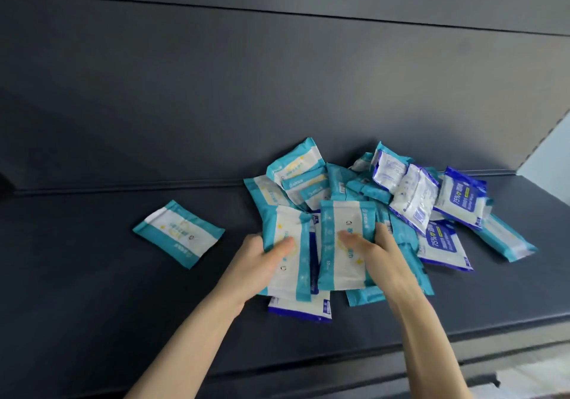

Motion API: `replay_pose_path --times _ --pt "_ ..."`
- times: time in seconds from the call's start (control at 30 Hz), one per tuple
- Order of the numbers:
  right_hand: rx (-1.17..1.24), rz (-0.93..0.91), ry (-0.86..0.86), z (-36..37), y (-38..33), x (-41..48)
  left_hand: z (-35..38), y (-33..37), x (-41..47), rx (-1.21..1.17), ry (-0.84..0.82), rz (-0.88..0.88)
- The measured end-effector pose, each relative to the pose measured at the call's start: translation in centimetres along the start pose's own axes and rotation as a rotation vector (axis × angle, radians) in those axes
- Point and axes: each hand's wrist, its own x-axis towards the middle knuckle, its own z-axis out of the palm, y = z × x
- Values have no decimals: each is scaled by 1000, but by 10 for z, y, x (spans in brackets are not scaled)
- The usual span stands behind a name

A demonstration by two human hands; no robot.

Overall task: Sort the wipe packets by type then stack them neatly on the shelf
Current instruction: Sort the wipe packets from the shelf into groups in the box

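Pile [385, 195]: teal + blue wipe pkts mixed, on shelf [92, 275].
L hand [259, 264]: grips teal pkt [290, 278], thumb on top, pile's near edge.
R hand [381, 255]: grips 2nd teal pkt [339, 272], just beside.
Lone teal pkt [179, 233]: flat, apart, left of pile.

A loose pile [364, 183] of teal and dark-blue wipe packets lies on the dark shelf [92, 290]. The left hand [262, 258] grips a teal packet [288, 278], thumb on its face. The right hand [381, 253] grips a second teal packet [342, 272] just beside it. These two seem lifted slightly off the pile. A lone teal packet [179, 233] lies well apart, left.
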Motion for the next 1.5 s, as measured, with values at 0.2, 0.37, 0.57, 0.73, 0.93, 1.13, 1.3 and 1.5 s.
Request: replay_pose_path --times 0.2,0.37,0.57,0.73,0.93,1.13,1.3,1.5 --pt "-89 3 -5 6 6 -7 6 1 -3 -10 62 -39" --pt "131 -29 -42 11 17 -14 0 0 -14 -210 9 -95" --pt "356 -146 -60 17 13 -44 -7 4 -42 -237 21 96" --pt "401 -228 60 0 20 -108 -4 2 -81 -156 11 249" --pt "384 -130 276 -17 78 -221 17 -37 -146 -183 -247 215" --pt "405 23 500 -31 134 -330 69 -89 -207 -147 -557 -24" --pt "394 70 781 -57 169 -407 133 -104 -253 -41 -784 -49" --pt "431 105 1026 -95 210 -493 218 -135 -323 46 -1020 -134"
